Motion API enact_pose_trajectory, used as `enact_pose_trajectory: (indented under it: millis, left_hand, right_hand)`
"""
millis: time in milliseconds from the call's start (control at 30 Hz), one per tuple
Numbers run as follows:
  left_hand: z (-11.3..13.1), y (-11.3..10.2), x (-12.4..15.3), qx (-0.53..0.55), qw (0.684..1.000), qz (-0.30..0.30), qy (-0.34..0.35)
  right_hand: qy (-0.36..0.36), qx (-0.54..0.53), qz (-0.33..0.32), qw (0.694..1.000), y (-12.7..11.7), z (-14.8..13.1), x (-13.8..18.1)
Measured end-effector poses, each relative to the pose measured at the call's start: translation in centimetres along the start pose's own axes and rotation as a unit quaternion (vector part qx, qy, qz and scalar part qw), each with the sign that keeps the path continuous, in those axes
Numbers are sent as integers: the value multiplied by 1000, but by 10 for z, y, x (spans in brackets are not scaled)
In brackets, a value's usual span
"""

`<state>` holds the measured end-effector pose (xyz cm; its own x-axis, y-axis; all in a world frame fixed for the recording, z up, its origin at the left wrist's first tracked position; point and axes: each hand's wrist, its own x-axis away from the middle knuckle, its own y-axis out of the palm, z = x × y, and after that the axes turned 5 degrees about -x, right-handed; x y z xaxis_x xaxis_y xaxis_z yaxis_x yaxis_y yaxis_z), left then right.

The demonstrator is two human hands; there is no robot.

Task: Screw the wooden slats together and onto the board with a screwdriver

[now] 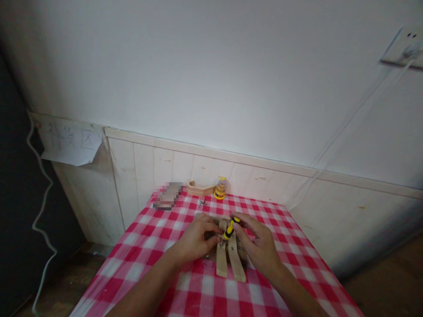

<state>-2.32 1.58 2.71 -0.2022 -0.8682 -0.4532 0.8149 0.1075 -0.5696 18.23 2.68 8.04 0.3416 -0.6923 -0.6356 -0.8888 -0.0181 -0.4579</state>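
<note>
My right hand (259,240) is closed round the handle of a small yellow and black screwdriver (230,229), which slants down to the left. The screwdriver's tip meets the left one of two pale wooden strips (221,264), close to a small dark spot that looks like a screw. My left hand (200,237) has its thumb and fingertips bent together beside that tip; whatever they grip is too small to make out. A second wooden strip (237,266) lies to the right, with a dark spot on it. Beneath the strips sits a brownish wooden piece, mostly hidden by both hands.
Along the back of the checked tablecloth (132,264) stand a curved wooden piece (198,189) and a clear, yellow-capped container (220,189). Small dark bits (202,203) lie before them. A blurred-out flat object (168,197) rests at the back left. The wall adjoins the table's far edge.
</note>
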Motion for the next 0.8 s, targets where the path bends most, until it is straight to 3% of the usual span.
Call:
enact_pose_trajectory:
  millis: [267, 800]
  left_hand:
    - [-10, 2, 3, -30, 998, -51, -7]
    - [-15, 5, 1, 3, 999, -47, -23]
  right_hand:
    - [18, -63, 23, 998, 16, 30, 27]
    - [3, -43, 55, 998, 17, 28, 28]
